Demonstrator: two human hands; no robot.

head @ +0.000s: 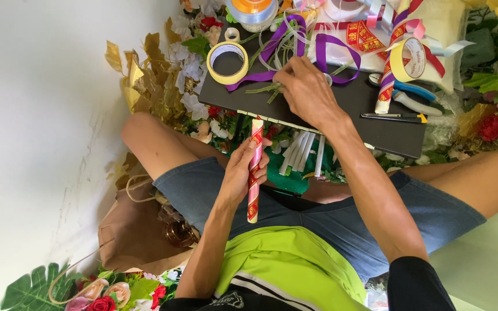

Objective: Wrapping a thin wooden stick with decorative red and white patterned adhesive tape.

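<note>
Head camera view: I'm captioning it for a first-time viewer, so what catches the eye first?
The red-and-gold patterned stick, held upright in the left hand over the lap, stands out most. Above it, the right hand picks at green strips on a dark board, beside a purple ribbon and a yellow tape roll.

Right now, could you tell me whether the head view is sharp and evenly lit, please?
Head view: the left hand gripping the red patterned tube is sharp; the white wall is overexposed at upper left; the right hand casts little shadow on the black board.

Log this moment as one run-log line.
left hand: holds red-patterned tube | right hand: on green strips | surface: black board
</note>
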